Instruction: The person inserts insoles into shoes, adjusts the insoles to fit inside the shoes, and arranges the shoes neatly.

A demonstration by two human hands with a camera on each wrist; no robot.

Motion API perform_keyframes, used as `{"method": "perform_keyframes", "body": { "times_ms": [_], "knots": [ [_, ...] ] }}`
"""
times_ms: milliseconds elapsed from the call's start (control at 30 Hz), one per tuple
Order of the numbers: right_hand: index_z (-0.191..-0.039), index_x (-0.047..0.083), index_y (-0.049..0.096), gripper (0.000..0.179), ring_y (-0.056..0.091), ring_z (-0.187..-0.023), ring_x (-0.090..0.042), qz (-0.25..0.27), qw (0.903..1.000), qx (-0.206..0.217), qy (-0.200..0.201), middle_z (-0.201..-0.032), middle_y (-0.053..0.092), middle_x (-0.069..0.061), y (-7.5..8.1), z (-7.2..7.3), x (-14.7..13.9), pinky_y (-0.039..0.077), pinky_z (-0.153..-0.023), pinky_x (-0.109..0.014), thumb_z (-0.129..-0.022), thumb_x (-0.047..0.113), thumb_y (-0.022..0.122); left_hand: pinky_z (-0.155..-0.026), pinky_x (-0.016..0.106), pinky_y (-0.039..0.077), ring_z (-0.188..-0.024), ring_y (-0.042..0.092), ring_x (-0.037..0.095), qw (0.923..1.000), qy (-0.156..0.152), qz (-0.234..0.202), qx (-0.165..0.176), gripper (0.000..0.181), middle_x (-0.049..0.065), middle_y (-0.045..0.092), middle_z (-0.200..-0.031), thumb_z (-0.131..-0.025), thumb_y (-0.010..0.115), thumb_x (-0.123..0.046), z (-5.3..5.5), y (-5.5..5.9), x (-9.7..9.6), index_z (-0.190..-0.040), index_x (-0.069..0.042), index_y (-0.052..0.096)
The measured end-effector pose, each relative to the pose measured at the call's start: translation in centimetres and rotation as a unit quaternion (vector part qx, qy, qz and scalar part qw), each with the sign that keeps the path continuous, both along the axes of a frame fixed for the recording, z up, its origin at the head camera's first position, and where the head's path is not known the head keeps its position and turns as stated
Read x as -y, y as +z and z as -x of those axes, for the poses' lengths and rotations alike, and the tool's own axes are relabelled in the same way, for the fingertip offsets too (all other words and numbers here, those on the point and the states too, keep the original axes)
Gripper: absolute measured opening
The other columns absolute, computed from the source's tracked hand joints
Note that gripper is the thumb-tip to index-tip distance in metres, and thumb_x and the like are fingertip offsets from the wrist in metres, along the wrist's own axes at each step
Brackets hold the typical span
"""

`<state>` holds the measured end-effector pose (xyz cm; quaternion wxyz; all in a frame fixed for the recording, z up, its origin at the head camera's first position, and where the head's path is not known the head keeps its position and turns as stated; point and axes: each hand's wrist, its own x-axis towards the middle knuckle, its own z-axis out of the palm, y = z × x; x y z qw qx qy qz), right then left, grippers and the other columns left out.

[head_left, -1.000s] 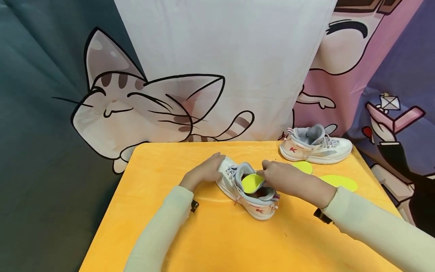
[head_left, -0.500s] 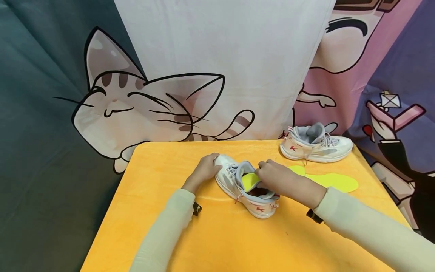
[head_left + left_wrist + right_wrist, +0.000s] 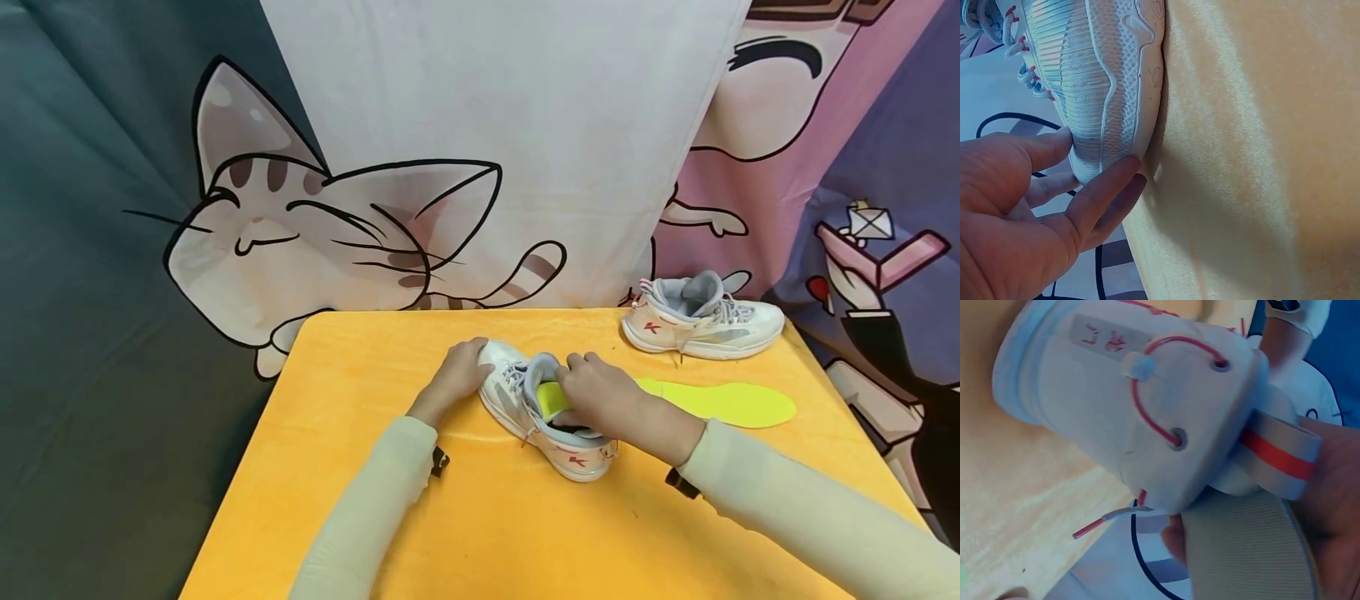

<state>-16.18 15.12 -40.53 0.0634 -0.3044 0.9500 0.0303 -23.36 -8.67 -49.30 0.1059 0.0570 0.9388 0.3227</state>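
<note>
A white sneaker [image 3: 506, 396] rests on the table, its toe to the far left and its heel toward me. My left hand [image 3: 459, 372] holds the toe, thumb on the upper and fingers around the front edge, as the left wrist view of the toe [image 3: 1085, 106] shows. My right hand [image 3: 600, 396] grips a yellow-green insole [image 3: 552, 400] over the shoe's opening; its front part is inside the collar. In the right wrist view the insole's grey underside [image 3: 1241, 550] rises beside the heel with its striped pull tab [image 3: 1279, 456]. The insole's tip is hidden inside the shoe.
Another yellow-green insole [image 3: 742, 404] lies flat on the yellow table [image 3: 487, 533] to the right, partly behind my right forearm. The matching white sneaker [image 3: 701, 321] stands at the back right corner. A printed cloth [image 3: 525, 125] hangs behind the table.
My right hand has moved slightly left and pushed the insole deeper into the sneaker; less of it shows in the opening. My left hand keeps hold of the toe.
</note>
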Motion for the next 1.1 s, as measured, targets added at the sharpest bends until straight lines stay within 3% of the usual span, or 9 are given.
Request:
{"method": "perform_keyframes", "body": {
  "times_ms": [100, 233, 433, 533, 733, 867, 1100],
  "knots": [
    [-0.126, 0.003, 0.068, 0.070, 0.057, -0.092, -0.028, 0.001, 0.9987, 0.048, -0.020, -0.108, 0.063, -0.014, 0.6, 0.2, -0.4, 0.057, -0.073, -0.040, -0.083, 0.057, 0.081, -0.119, 0.047, 0.040, -0.140, 0.051, 0.036, 1.0000, 0.002, 0.000, 0.003, 0.055, 0.020, 0.056, -0.148, -0.101, 0.068, -0.018, 0.0, 0.0, 0.0, -0.151, -0.003, 0.050],
    [-0.132, 0.008, 0.067, 0.065, 0.058, -0.096, -0.028, 0.026, 0.9955, 0.088, -0.022, -0.114, 0.063, -0.013, 1.9, 0.1, -1.9, 0.056, -0.079, -0.043, -0.087, 0.054, 0.079, -0.120, 0.047, 0.039, -0.142, 0.050, 0.036, 1.0000, -0.006, 0.000, 0.006, 0.055, 0.020, 0.055, -0.149, -0.101, 0.067, -0.018, 0.1, 0.0, 0.0, -0.151, -0.003, 0.049],
    [-0.135, 0.014, 0.067, 0.060, 0.064, -0.106, -0.031, 0.054, 0.9931, 0.103, 0.015, -0.126, 0.064, -0.016, 4.4, -1.0, -5.0, 0.058, -0.089, -0.051, -0.086, 0.043, 0.083, -0.120, 0.047, 0.039, -0.141, 0.050, 0.037, 1.0000, -0.004, 0.002, 0.008, 0.056, 0.020, 0.055, -0.149, -0.101, 0.067, -0.018, 0.1, 0.1, 0.1, -0.152, -0.003, 0.049],
    [-0.130, 0.015, 0.070, 0.055, 0.067, -0.104, -0.031, 0.052, 0.9926, 0.104, 0.034, -0.123, 0.066, -0.014, 5.2, -1.4, -6.0, 0.060, -0.087, -0.050, -0.083, 0.039, 0.087, -0.120, 0.047, 0.039, -0.141, 0.050, 0.036, 1.0000, 0.000, -0.001, 0.009, 0.055, 0.020, 0.055, -0.149, -0.102, 0.067, -0.018, 0.1, 0.1, 0.1, -0.152, -0.004, 0.049],
    [-0.106, 0.013, 0.077, 0.028, 0.066, -0.086, -0.020, 0.074, 0.9913, 0.059, 0.092, -0.104, 0.069, -0.008, 5.2, -1.9, -6.5, 0.061, -0.074, -0.035, -0.081, 0.018, 0.089, -0.120, 0.047, 0.039, -0.140, 0.051, 0.036, 0.9999, 0.004, -0.005, 0.011, 0.055, 0.020, 0.056, -0.149, -0.101, 0.067, -0.017, 0.1, 0.0, 0.1, -0.152, -0.004, 0.049],
    [-0.096, 0.014, 0.078, 0.020, 0.065, -0.084, -0.019, 0.081, 0.9889, 0.005, 0.124, -0.100, 0.069, -0.007, 5.0, -2.2, -6.5, 0.060, -0.071, -0.033, -0.080, 0.016, 0.089, -0.118, 0.047, 0.041, -0.139, 0.052, 0.034, 0.9998, 0.005, -0.006, 0.016, 0.055, 0.020, 0.056, -0.148, -0.101, 0.067, -0.017, 0.2, -0.2, -0.1, -0.152, -0.004, 0.049],
    [-0.086, 0.016, 0.079, 0.010, 0.068, -0.087, -0.021, 0.121, 0.9839, -0.040, 0.126, -0.100, 0.073, -0.008, 5.1, -2.6, -5.9, 0.061, -0.072, -0.034, -0.082, 0.012, 0.087, -0.118, 0.047, 0.042, -0.139, 0.053, 0.034, 0.9998, 0.011, -0.010, 0.016, 0.055, 0.020, 0.056, -0.147, -0.101, 0.067, -0.017, 0.2, -0.2, -0.1, -0.151, -0.004, 0.050]
  ]
}}
